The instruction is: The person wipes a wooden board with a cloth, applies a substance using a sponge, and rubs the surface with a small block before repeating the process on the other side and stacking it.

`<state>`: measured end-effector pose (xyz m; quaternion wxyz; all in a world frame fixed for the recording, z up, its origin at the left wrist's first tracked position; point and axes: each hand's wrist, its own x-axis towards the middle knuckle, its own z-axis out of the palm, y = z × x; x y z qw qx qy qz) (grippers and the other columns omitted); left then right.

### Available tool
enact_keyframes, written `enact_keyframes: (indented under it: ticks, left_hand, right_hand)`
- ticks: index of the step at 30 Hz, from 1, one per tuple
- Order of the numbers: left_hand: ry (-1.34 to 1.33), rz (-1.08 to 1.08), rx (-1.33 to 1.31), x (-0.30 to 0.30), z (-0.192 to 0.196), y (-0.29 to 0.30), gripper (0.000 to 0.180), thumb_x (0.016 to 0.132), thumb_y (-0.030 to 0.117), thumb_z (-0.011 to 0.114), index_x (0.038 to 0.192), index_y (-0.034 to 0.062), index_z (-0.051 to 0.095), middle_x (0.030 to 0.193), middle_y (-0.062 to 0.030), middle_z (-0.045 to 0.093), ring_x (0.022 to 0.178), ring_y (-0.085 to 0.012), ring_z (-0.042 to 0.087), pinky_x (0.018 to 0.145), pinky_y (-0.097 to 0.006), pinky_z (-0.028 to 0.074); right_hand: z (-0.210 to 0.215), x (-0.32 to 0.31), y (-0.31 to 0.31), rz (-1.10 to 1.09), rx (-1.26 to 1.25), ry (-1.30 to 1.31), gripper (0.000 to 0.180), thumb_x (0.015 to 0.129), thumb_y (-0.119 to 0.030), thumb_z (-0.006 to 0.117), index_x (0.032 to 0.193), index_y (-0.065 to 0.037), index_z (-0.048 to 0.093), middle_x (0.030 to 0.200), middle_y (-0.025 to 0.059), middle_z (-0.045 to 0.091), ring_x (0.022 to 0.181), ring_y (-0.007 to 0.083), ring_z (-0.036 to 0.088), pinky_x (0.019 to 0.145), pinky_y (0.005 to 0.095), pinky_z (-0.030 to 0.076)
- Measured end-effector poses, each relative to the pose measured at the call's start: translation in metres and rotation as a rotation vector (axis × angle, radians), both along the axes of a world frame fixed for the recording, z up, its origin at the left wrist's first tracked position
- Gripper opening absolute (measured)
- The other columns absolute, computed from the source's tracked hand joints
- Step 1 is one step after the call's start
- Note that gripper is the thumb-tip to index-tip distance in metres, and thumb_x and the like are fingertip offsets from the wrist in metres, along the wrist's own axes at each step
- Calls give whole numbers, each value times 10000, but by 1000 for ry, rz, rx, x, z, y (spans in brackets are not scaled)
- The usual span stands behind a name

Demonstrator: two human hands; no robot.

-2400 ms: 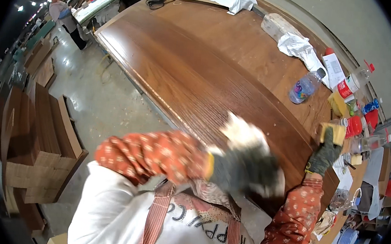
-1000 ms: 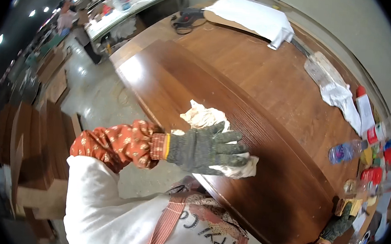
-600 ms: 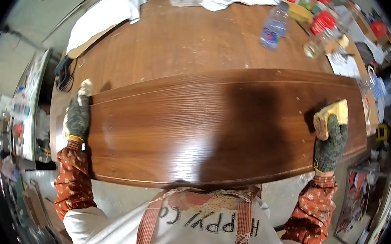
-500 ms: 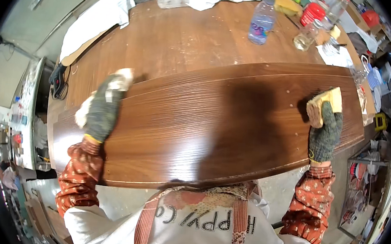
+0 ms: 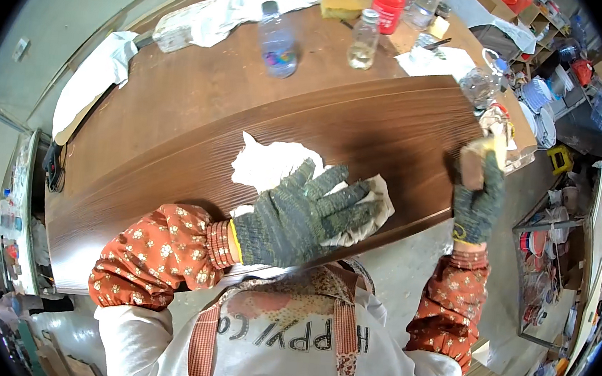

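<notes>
Wiping apparently shifts from left end to middle of panel [image 5: 393,121], left hand [image 5: 287,219] splayed on rag [image 5: 274,164], right hand [image 5: 477,203] clutching sponge [image 5: 472,169].

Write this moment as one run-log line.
left gloved hand: spread on white cloth, atop brown wood-grain panel | right gloved hand: holding yellow sponge block

The left hand [image 5: 287,219] and its white cloth [image 5: 274,164] are now mid-frame, no longer at the left. The right hand [image 5: 477,203] and sponge [image 5: 472,169] now sit at the board's [image 5: 392,124] right edge. The turned view puts the bottle [image 5: 277,46] left of top centre.
</notes>
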<state>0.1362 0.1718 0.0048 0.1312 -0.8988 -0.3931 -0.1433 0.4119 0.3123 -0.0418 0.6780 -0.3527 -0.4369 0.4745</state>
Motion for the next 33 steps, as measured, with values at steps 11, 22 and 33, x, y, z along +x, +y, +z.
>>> enact_keyframes:
  ticks: [11,22,33]
  left_hand:
    - [60,307,-153,58,2,74,517,917,397,363,1331,95,429,1367,-136,412,1281,-284,362,1080,-430,207]
    - [-919,1495,-4,-121,-8,-114,618,919,485,430,1341,34,407,1375,-134,418,1238,-229,420,1048,-338,292]
    - [-966,1696,307,-116,-14,-136,486,907,378,538,1198,-10,511,1125,-121,584,1009,-228,540,921,-321,407]
  right_hand:
    - [-20,155,106,-62,-189,-32,285,848,-105,616,1113,-11,568,1012,65,613,917,159,594,785,278,492]
    - [-35,56,229,416,-226,-418,311,800,-255,609,1050,-70,609,1028,158,612,885,255,604,722,344,493]
    - [-37,65,203,356,341,-1885,139,767,-196,564,801,-82,637,742,166,629,746,356,622,647,456,485]
